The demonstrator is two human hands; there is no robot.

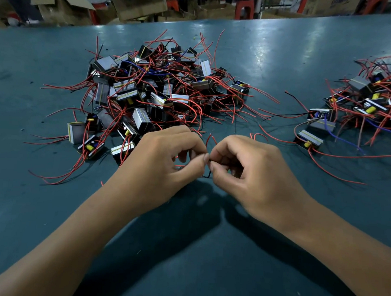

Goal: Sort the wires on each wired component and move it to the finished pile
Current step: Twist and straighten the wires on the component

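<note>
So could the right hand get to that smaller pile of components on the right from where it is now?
Probably yes. Bare table lies between the right hand and the smaller pile, nothing blocking. But the hand is pinching a wire with the left hand.

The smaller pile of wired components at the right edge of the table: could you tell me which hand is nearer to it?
Right. The right hand sits at centre, with the smaller pile further right and beyond it; the left hand is further off, just in front of the big pile.

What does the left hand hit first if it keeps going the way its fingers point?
The left hand points right, so it likely meets the right hand first; their fingertips nearly touch around a thin black wire.
</note>
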